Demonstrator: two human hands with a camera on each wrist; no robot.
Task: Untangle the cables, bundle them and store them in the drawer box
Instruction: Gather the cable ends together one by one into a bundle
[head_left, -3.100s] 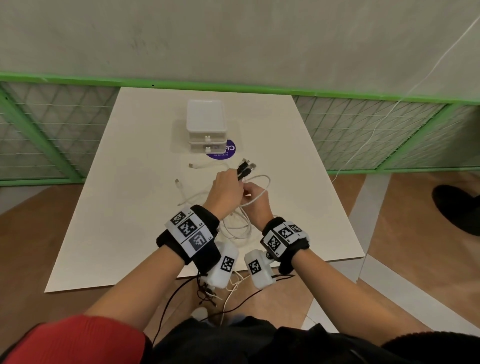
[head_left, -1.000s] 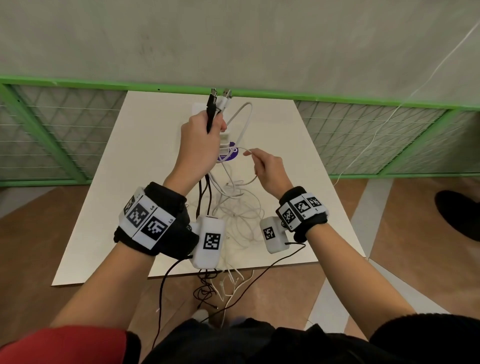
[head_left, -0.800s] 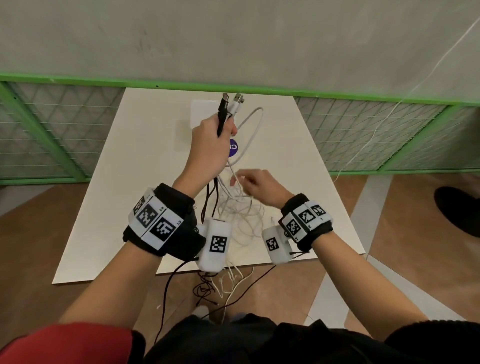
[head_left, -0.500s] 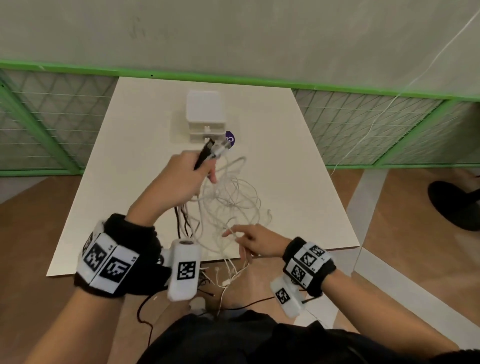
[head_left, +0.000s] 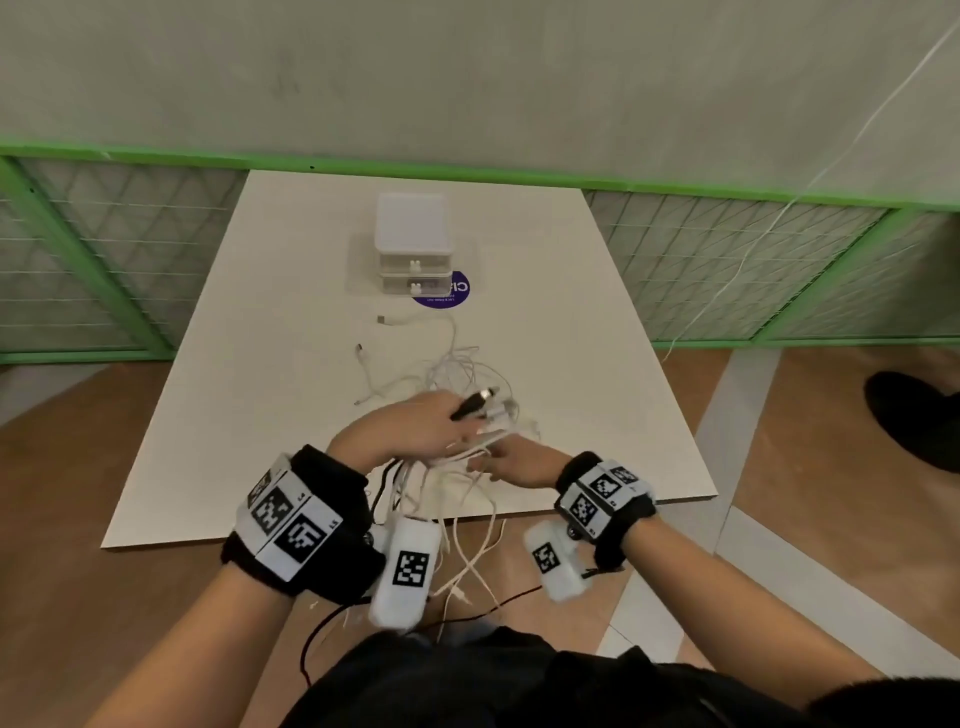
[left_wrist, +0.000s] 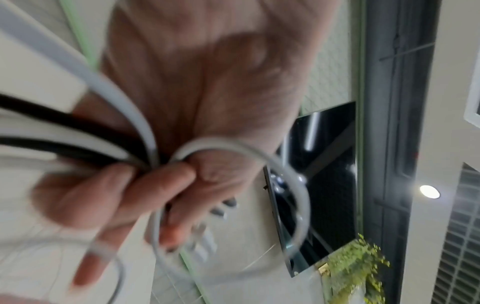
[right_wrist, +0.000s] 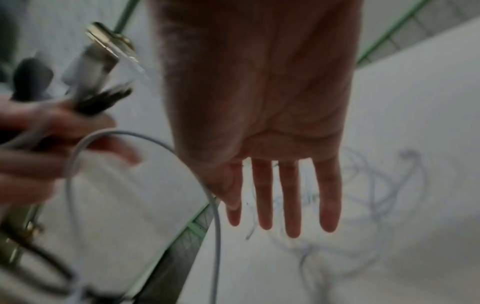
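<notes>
My left hand (head_left: 441, 423) grips a bunch of black and white cable ends (head_left: 485, 402) low over the near part of the white table (head_left: 249, 426). In the left wrist view its fingers (left_wrist: 155, 185) are curled round black cables (left_wrist: 64, 125) and a white loop (left_wrist: 293, 179). My right hand (head_left: 511, 462) sits just right of it with straight fingers (right_wrist: 291, 195); a white cable (right_wrist: 215, 226) runs beside its thumb. The loose white tangle (head_left: 457, 364) lies on the table. The white drawer box (head_left: 413, 239) stands at the back, both drawers pushed in.
A purple round sticker (head_left: 447, 293) lies beside the box. Several cable ends (head_left: 467, 561) hang over the table's front edge. Green mesh fencing (head_left: 104, 270) runs behind and beside the table. A dark shoe (head_left: 914, 415) is on the floor at the right.
My left hand has come down from high over the box to just above the near table, still holding the cable ends. The right hand moved up beside it.
</notes>
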